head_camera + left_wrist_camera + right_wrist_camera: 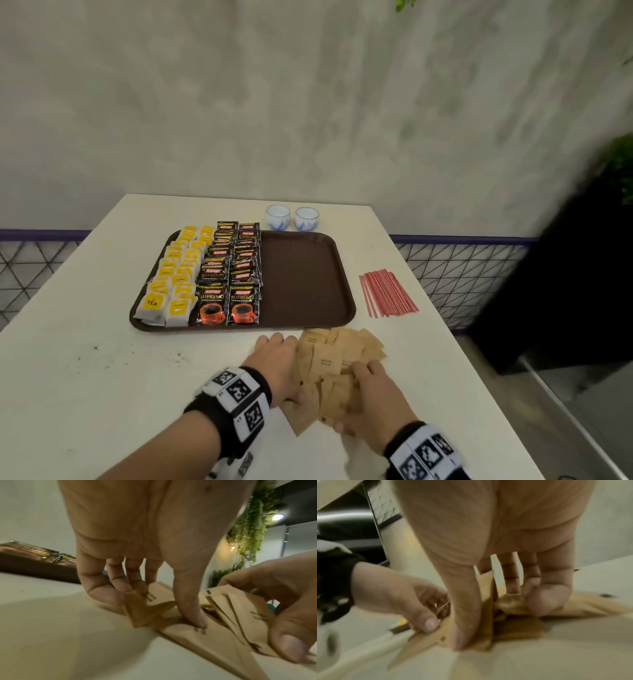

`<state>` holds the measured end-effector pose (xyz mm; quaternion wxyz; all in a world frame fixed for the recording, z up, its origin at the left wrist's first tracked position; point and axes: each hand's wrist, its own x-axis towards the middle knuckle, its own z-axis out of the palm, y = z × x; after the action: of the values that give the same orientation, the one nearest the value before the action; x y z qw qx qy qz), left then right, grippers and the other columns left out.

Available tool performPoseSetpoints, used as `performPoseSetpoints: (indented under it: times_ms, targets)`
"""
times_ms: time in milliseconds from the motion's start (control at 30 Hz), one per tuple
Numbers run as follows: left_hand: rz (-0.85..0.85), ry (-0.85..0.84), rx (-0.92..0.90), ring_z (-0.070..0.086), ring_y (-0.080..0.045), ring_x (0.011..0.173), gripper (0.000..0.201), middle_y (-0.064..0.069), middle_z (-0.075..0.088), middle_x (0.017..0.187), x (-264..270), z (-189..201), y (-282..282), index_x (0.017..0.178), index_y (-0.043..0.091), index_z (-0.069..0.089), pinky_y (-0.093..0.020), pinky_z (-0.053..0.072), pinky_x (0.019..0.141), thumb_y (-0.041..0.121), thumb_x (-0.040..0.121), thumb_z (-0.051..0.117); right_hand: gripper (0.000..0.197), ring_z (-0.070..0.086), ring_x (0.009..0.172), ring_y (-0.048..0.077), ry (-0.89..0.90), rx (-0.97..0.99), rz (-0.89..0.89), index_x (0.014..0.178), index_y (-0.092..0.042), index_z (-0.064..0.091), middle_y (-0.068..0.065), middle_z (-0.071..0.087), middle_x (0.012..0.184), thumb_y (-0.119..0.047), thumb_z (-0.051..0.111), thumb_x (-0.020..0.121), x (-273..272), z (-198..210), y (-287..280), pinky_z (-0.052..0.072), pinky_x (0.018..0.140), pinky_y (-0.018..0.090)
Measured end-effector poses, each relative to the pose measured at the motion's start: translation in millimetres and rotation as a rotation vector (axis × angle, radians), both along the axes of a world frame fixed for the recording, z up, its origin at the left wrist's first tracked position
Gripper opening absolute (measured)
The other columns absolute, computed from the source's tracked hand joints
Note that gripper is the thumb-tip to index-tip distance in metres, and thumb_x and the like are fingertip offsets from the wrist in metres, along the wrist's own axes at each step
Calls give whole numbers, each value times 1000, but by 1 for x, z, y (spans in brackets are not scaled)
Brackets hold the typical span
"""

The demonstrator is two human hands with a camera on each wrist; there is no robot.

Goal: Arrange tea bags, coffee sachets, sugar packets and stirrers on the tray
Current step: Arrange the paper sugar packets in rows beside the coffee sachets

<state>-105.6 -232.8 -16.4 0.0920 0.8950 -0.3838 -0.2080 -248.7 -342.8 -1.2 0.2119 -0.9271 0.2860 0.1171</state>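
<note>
A loose heap of brown sugar packets [339, 356] lies on the white table just in front of the brown tray [308, 274]. My left hand [284, 366] cups the heap's left side, fingers curled against the packets [150, 609] and thumb pressing one down. My right hand [352, 397] grips a bunch of packets [510, 607] between thumb and fingers. On the tray's left half, yellow tea bags [174, 274] sit in two rows beside two rows of black coffee sachets [233, 274]. The tray's right half is bare. Red stirrers [387, 294] lie on the table right of the tray.
Two small white-and-blue cups [278, 217] [307, 218] stand behind the tray near the table's far edge. The table's right edge [479, 377] drops off just past the stirrers. A wire-mesh railing [455, 267] and dark plants [620, 164] stand beyond it.
</note>
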Motion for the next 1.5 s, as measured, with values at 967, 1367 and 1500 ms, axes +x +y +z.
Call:
performPoseSetpoints:
  times_ms: [967,1367,1500]
  targets:
    - [240,786,-1199,72,-25,90,30,-11,75,94,34,104,91,113,14,61,-37,61,67,-3,93,47,33,59,66,19,-919,1005,-172,119,-15,62,10,72,89,3,47,95,60,86,33,47,54,24]
    - [226,730,-1149,72,-24,87,27,-9,75,91,66,95,117,108,13,59,-34,61,63,-5,91,52,46,67,74,27,-941,980,-176,121,-17,53,17,67,106,14,54,87,79,85,57,56,67,29]
    - [249,673,-1101,72,-21,82,28,-4,74,87,70,79,125,102,9,60,-28,58,58,-14,85,57,46,69,75,31,-958,947,-179,119,-14,54,17,67,105,17,55,85,88,85,53,56,67,30]
